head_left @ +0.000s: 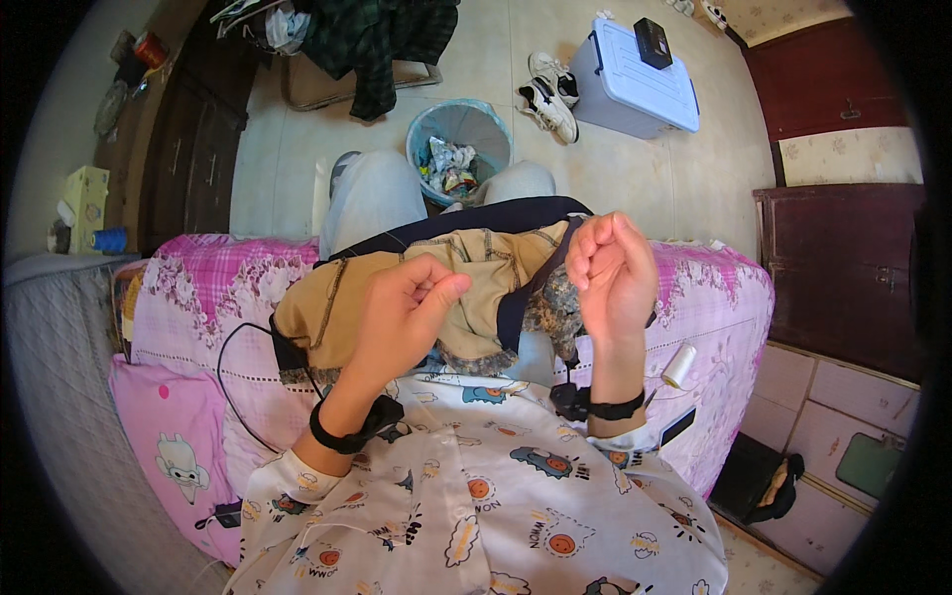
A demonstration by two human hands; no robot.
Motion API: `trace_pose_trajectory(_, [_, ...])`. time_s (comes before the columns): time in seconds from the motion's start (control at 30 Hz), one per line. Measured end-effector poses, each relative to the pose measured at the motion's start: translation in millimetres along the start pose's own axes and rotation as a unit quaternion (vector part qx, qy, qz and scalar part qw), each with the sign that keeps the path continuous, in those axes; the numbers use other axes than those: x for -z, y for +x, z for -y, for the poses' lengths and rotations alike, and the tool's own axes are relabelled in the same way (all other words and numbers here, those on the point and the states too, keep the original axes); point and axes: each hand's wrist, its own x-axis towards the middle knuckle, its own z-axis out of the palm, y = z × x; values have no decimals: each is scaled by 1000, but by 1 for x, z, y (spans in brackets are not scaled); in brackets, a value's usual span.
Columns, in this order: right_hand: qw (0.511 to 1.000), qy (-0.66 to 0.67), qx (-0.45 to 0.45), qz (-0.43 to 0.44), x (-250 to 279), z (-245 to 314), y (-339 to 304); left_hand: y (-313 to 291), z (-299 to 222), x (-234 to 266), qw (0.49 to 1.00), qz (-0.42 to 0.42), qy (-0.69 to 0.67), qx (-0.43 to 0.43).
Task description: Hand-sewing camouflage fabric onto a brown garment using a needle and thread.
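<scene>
Where the garment is spread: across the seated person's thighs, a tan cloth garment (476, 253) with dark navy edging and mottled grey-brown fluffy trim (555, 312) is laid in loose folds.
Left hand: above the tan cloth, the left hand (421, 302) is raised with its fingers curled inward and its thumb pressed against the index finger; whether anything thin is pinched there cannot be told.
Right hand: over the garment's navy-edged right end, the right hand (613, 273) is lifted, its palm turned inward and its fingers bent; whether the fingertips are pressed together cannot be told.
Wrists: both are circled by black straps (342, 431), to which small dark devices are fixed.
Bed: beneath the person, a pink-and-white floral bedspread (714, 317) is spread; beside the right forearm, a white thread spool (679, 366) and a dark flat phone (678, 426) are placed.
Bed's left end: a pink cloth printed with a pale cartoon animal (183, 461) is laid, and near it a black cable (223, 367) is looped.
Floor: beyond the knees, a round light-blue bin (481, 124) is partly filled with crumpled waste; white-and-black sneakers (547, 109) are set beside a pale-blue lidded plastic box (635, 84), on which a small black box (653, 43) is rested.
</scene>
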Motion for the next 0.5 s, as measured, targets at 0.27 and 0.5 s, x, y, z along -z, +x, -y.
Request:
trace_pose_trajectory(0.27, [943,-279,-119,134,-9,-52,-47,8,16,-1,982,-54,-161,87])
trace_pose_trajectory(0.5, [977,-93,-158,107,-31,-72,-42,-3,14,-10,982,-59,-181,-14])
